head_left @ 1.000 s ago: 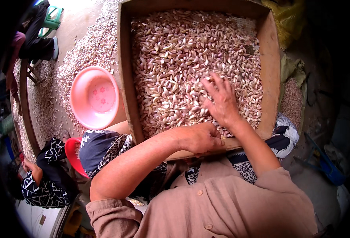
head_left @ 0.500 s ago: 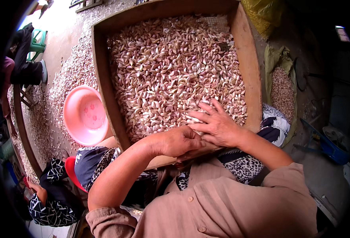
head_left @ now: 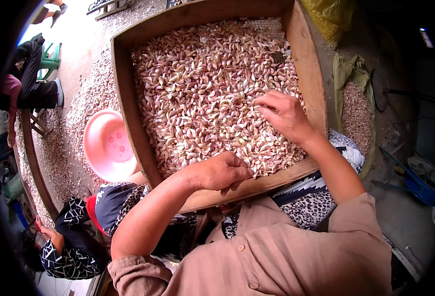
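Over the near half of the wooden sieve tray (head_left: 126, 106), both hands are working in the garlic cloves (head_left: 202, 93). Since half a second ago the right hand (head_left: 286, 116) has been moving up and away from the left hand (head_left: 222, 172); the two were nearly touching at the near rim, now they are well apart. The right hand's fingers are lying loosely curled, tips pressing into the cloves; whether it is pinching one I cannot tell. The left hand is sitting closed in a loose fist at the near rim, on the clove layer; what is inside cannot be seen.

Count: one tray, its mesh floor showing at the far corner; cloves too many to count; one pink plastic basin (head_left: 110, 146) beside the tray's left wall; one green sack (head_left: 356, 111) of cloves lying open to the right; two other people seated at the left edge.
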### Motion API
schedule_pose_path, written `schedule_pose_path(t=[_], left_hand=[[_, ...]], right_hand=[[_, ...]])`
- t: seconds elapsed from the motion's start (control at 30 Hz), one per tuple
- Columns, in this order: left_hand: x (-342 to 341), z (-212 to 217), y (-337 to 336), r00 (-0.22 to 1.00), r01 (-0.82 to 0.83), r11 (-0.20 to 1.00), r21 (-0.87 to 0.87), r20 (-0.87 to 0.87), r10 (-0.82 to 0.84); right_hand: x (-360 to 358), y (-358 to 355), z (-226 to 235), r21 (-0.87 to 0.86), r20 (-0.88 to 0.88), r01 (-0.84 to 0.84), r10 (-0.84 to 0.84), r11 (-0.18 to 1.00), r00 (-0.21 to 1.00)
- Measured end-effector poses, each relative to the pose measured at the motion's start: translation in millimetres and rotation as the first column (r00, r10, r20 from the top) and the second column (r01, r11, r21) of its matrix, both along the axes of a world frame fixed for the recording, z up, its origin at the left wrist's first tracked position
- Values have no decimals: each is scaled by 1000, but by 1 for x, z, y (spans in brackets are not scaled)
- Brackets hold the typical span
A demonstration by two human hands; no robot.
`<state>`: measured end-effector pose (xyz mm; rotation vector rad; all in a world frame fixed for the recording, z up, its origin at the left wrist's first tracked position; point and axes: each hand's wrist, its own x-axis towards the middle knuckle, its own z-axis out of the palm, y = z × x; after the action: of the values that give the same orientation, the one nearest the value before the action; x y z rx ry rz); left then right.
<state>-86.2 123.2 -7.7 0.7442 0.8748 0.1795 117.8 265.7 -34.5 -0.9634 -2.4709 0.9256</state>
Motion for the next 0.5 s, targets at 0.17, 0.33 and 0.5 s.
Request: schedule_pose_path(t=[0.17, 0.33, 0.5], left_hand=[[2, 1, 6, 1000, 3, 1000, 14, -28, -3], [0, -4, 4, 999, -25, 1000, 11, -26, 25], [-1, 4, 10, 995, -82, 997, 16, -51, 82]], right_hand=[[-43, 15, -25, 139, 45, -158, 153, 978, 987], [-48, 16, -46, -67, 118, -111, 118, 992, 986], [-21, 10, -27, -741, -80, 11, -104, 672, 991]])
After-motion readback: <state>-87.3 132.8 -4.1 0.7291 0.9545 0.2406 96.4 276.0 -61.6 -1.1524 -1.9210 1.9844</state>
